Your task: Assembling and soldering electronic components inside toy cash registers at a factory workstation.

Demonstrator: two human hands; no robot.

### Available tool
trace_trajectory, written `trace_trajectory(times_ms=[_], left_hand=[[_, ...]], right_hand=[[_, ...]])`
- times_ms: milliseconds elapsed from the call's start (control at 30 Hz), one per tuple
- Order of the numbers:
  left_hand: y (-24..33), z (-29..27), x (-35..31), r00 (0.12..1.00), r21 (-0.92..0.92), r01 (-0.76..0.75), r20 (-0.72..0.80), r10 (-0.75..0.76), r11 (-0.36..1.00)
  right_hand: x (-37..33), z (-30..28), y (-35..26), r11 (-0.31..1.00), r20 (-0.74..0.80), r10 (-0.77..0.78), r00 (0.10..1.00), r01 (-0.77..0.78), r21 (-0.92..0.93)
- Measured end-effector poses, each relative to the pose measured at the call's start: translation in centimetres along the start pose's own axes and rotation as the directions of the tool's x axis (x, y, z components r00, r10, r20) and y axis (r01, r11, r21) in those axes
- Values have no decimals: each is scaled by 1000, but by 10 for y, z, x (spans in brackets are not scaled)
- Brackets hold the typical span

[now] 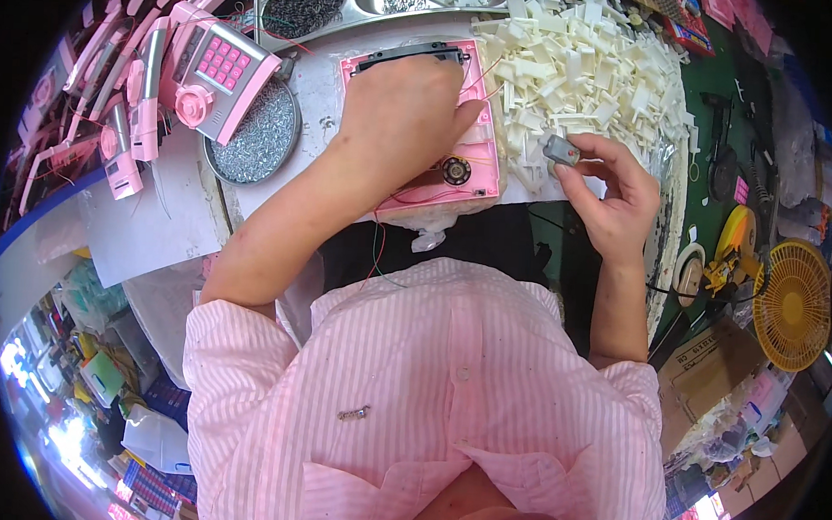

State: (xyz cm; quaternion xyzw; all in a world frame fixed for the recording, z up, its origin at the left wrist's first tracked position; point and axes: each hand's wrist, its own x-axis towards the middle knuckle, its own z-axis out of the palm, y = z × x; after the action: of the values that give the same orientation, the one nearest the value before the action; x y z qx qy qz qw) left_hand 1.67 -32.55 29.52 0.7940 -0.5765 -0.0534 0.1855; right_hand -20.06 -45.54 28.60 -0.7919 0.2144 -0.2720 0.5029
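In front of me lies an opened pink plastic casing (486, 175) with a black bar across its far edge, a round dark part and thin red and green wires. My left hand (398, 108) is over its upper left part, fingers curled down into it. The back of the hand hides the fingertips and whatever they grip. To the right, my right hand (616, 184) pinches a small grey block-shaped part (561, 150) with a red spot between thumb and fingers. It is held in the air beside the casing, near the edge of a pile of white plastic pieces (578, 69).
A round tin of small screws (260, 135) stands at the left, partly under a pink toy telephone (216, 74). More pink units (117, 149) are heaped beyond it. A metal tray (360, 24) holds dark small parts. A yellow fan (793, 305) is at far right.
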Motion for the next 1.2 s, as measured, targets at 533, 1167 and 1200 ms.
trace_trajectory(times_ms=[533,1167,1200], left_hand=[[-8,9,-22,968,-205,-13,-249,-39,979],[6,17,8,982,115,-172,-63,180,978],[8,19,9,982,145,-184,-24,189,972]], right_hand=[[14,14,5,1000,35,-22,999,23,-18],[30,10,6,996,-34,72,997,-70,50],[29,10,7,997,-65,49,997,-44,66]])
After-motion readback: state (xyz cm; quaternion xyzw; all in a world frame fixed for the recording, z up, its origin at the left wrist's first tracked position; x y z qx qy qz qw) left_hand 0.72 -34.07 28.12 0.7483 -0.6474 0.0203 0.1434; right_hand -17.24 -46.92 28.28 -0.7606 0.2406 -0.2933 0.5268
